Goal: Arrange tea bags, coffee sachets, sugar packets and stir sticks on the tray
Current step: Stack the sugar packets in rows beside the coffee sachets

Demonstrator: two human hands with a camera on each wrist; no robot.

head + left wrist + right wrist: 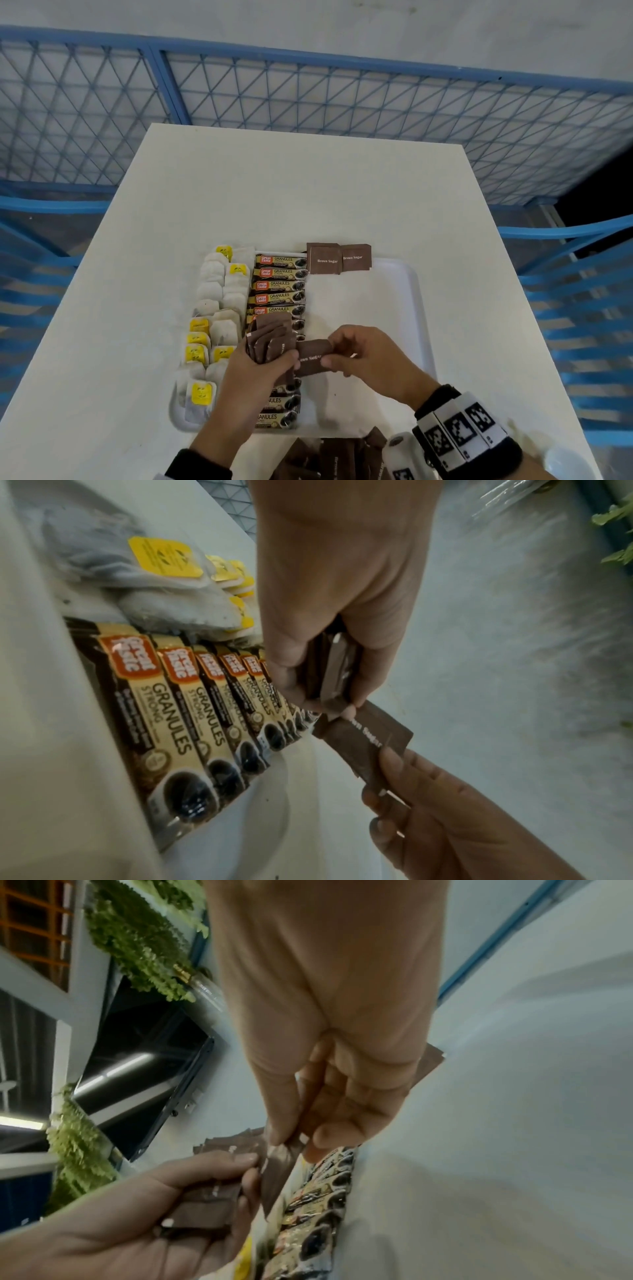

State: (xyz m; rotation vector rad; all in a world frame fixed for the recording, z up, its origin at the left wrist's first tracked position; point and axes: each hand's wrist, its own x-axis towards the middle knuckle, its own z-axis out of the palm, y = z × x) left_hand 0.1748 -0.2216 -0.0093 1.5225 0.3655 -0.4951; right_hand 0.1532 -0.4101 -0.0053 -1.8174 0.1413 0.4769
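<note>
Left hand grips sugar stack; right hand pinches one packet. Best: peel cleanly, lay beside placed pair on tray.

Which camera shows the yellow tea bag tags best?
The head view: the tea bags lie in full rows along the tray's left side. The left wrist view shows a few, blurred. The right wrist view shows none clearly.

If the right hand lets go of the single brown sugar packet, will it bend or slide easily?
Likely light: the right hand pinches the brown sugar packet by one end and it stays nearly flat. Probably slightly flexible paper. It may slide on the smooth white tray.
</note>
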